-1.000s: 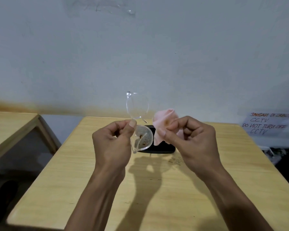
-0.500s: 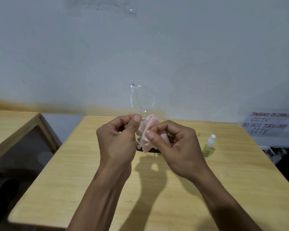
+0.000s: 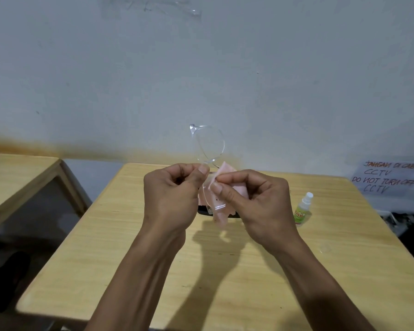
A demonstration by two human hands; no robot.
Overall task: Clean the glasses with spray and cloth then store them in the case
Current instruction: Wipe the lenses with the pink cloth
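**While Wiping: Lower Lens Under Cloth, Storage Pending**

With glasses (image 3: 209,149) raised above the counter (image 3: 134,235), wiping step judged in hand. Clear frame turned on end: one lens uppermost against the wall, other lens below, between both hands.

- Left hand (image 3: 175,197): fingers curled, thumb and forefinger pinching frame near the bridge.
- Right hand (image 3: 253,201): thumb and forefinger pinching pink cloth (image 3: 221,211) onto the lower lens; loose cloth corner hanging beneath.
- Spray bottle (image 3: 302,209): upright on counter, right of both hands, apart from them, untouched.
- Case (image 3: 202,212): dark, on counter behind the hands, mostly hidden; open or closed, cannot tell.

Next move, as judged: rub cloth across both faces of lower lens, then shift to upper lens. Light pinch pressure advised; thin frame likely to flex. Steady hold at bridge required, fingertips kept off wiped glass. Folding of temples and placing into case not yet done.
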